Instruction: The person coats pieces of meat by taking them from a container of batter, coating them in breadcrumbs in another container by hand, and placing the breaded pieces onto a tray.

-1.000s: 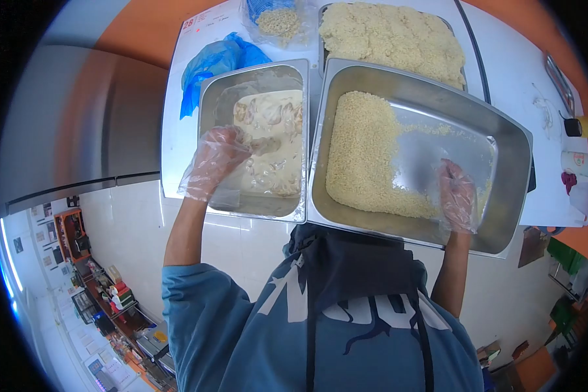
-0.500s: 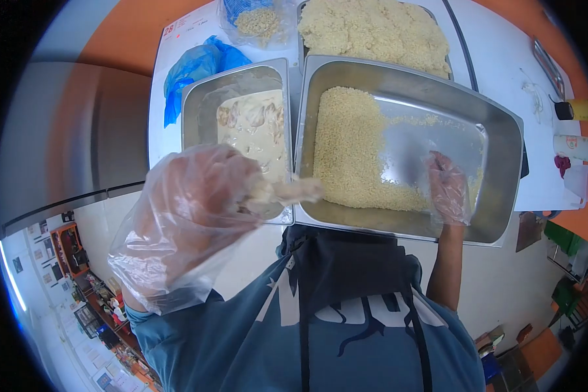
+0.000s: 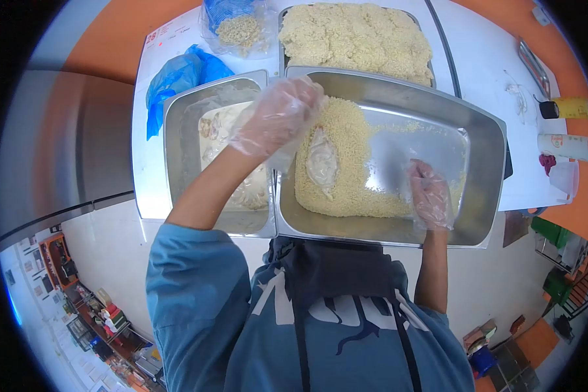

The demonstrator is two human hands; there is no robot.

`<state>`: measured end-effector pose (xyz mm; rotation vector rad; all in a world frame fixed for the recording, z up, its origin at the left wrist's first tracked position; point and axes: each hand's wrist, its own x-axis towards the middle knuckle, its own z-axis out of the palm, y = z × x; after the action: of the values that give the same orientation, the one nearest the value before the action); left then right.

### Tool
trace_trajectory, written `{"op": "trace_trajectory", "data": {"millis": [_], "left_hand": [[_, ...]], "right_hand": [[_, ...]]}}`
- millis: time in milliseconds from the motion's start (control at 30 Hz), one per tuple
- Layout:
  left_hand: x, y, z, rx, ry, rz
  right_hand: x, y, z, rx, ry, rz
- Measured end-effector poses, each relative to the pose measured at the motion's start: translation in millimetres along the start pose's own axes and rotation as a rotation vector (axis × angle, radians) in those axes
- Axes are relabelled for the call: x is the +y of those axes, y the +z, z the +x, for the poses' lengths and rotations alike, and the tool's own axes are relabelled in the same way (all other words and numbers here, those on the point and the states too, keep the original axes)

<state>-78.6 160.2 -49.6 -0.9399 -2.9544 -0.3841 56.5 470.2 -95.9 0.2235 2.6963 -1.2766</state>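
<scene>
My left hand [image 3: 284, 114], in a clear plastic glove, is above the adjoining rims of the two metal pans, its fingers bent together near the upper end of a batter-coated piece [image 3: 322, 161]. That piece lies on the pale yellow crumbs [image 3: 353, 130] in the large right pan [image 3: 483, 170]. Whether the fingers grip its end cannot be made out. Over the right part of the same pan, my gloved right hand [image 3: 430, 195] hangs with fingers curled together; nothing shows in them. The smaller left pan [image 3: 176, 150] holds wet white batter [image 3: 248, 189] with coated pieces.
Behind the large pan stands a tray heaped with crumb-coated pieces [image 3: 356, 39]. A blue plastic bag [image 3: 176, 81] and a clear bag of crumbs [image 3: 238, 32] lie at the back left. A yellow-labelled bottle [image 3: 571, 108] and a white cup [image 3: 564, 179] are at the right.
My left hand has gone from the batter pan to the crumb pan, and a coated piece now lies on the crumbs. My right hand keeps its curled pose. The view has shifted slightly.
</scene>
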Motion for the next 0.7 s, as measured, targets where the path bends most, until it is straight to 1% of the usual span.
{"op": "trace_trajectory", "data": {"millis": [67, 167, 233, 300, 400, 467, 533, 567, 600, 667, 700], "left_hand": [[0.2, -28.0, -10.9, 0.081, -0.119, -0.258], [-16.9, -42.3, -38.9, 0.404, -0.015, -0.032], [-19.7, -52.8, -61.1, 0.380, -0.210, -0.045], [-24.0, -56.3, -87.6, 0.376, -0.362, -0.047], [-30.6, -40.4, -136.5, 0.395, -0.504, -0.020], [-25.9, -33.6, -167.2, 0.410, -0.564, 0.010], [-16.8, -31.8, -188.9, 0.396, -0.739, -0.094], [-13.4, -29.0, -198.6, 0.388, -0.829, -0.149], [-11.7, -22.9, -210.0, 0.417, -0.874, -0.184], [-16.3, -6.2, -231.7, 0.481, -0.950, -0.248], [-16.5, 0.0, -240.8, 0.532, -0.920, -0.279]], "right_hand": [[-15.2, -2.0, 3.9, -0.099, 0.042, 0.074], [1.0, 14.8, 39.1, -0.222, -0.278, -0.120], [1.1, 35.6, 71.9, -0.287, -0.342, -0.115], [-22.3, 55.8, 100.6, -0.386, -0.287, -0.167], [-13.8, 106.8, 145.4, -0.236, -0.558, -0.206], [-5.0, 134.8, 150.9, -0.265, -0.597, 0.273], [-8.4, 144.9, 154.2, -0.377, -0.385, 0.718], [-8.7, 146.8, 153.8, -0.469, -0.150, 0.910], [-7.3, 147.3, 149.7, -0.553, 0.108, 1.091], [17.1, 141.4, 150.2, -0.576, -0.047, 1.024], [17.6, 137.9, 148.7, -0.593, -0.124, 0.990]]}}
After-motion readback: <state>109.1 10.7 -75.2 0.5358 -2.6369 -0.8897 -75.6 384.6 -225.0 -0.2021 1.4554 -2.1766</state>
